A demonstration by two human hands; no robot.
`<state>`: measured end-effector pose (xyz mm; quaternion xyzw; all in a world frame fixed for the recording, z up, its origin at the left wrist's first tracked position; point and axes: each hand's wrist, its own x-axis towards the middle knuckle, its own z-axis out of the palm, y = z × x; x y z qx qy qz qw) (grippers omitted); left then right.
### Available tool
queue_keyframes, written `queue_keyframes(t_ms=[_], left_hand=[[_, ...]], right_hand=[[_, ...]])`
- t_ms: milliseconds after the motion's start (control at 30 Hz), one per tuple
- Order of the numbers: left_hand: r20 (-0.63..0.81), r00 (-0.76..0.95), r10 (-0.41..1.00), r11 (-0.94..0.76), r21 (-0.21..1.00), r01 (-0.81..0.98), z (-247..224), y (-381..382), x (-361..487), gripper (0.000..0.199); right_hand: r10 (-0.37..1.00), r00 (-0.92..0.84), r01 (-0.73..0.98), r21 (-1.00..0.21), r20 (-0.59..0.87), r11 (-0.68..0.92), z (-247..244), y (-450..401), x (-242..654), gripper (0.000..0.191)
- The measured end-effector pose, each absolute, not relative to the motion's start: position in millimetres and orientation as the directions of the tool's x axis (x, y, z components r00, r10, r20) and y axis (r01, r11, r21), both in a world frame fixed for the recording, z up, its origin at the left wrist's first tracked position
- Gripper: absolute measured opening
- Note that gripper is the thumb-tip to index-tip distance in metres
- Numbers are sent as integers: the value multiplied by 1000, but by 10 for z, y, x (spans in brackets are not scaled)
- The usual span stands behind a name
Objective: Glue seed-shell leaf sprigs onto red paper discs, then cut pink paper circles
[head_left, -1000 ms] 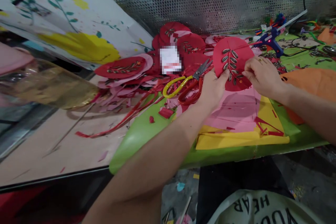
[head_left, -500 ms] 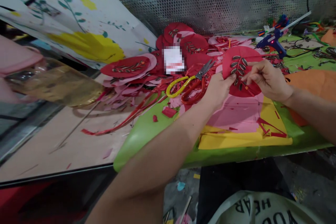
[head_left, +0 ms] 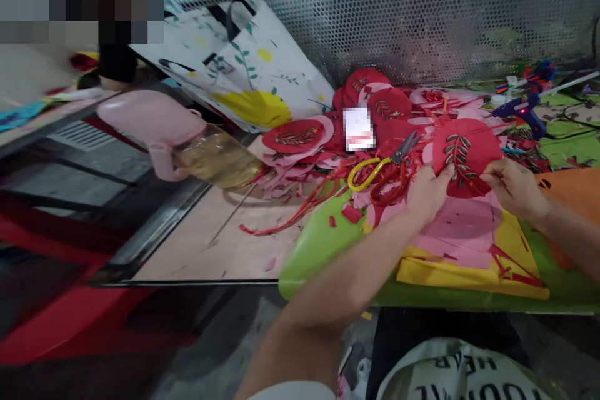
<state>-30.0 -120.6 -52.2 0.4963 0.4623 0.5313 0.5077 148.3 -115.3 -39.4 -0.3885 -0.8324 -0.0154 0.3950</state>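
Across the surface [head_left: 187,250], left of the white label [head_left: 359,128], whose print is blurred, lies a pink-lidded jug [head_left: 220,156]. Past the scissors [head_left: 398,156], your left hand's [head_left: 430,190] grip is closed on the red disc [head_left: 469,150], above your shirt [head_left: 450,372] with upside-down "HEAR". Your right hand [head_left: 513,186] pinches at its right edge; its exact hold you cannot tell.

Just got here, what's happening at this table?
A person holds a red disc with a leaf-like sprig on it, the left hand at its near left edge and the right hand at its right. Open scissors lie to the left, by more decorated red discs. A blue glue gun sits beyond the right hand, its small red light on.
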Motion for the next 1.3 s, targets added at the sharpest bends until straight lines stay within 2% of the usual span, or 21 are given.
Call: queue_keyframes(t_ms=[100, 367, 533, 800, 1100, 1300], left_hand=[[102, 21, 995, -101, 993, -64, -499, -1253, -303, 18], [36, 38, 999, -38, 999, 33, -408, -1350, -357, 19], [28, 93, 995, -31, 999, 35, -407, -1380, -356, 21], [-54, 91, 994, 55, 998, -5, -385, -1389, -374, 20], [-66, 104, 992, 71, 996, -47, -349, -1401, -379, 19], [-95, 100, 990, 100, 994, -47, -378, -1412, -383, 20]], right_hand=[[606, -402, 648, -255, 686, 718, -418, -1168, 1508, 32], [602, -458, 636, -232, 654, 736, -459, -1199, 1546, 28], [550, -518, 623, -152, 656, 767, -476, -1169, 1609, 16], [604, -497, 637, -211, 623, 741, -521, -1146, 1695, 14], [578, -541, 621, -173, 611, 764, -466, -1143, 1679, 7], [597, -543, 644, -164, 591, 747, -440, -1156, 1658, 16]])
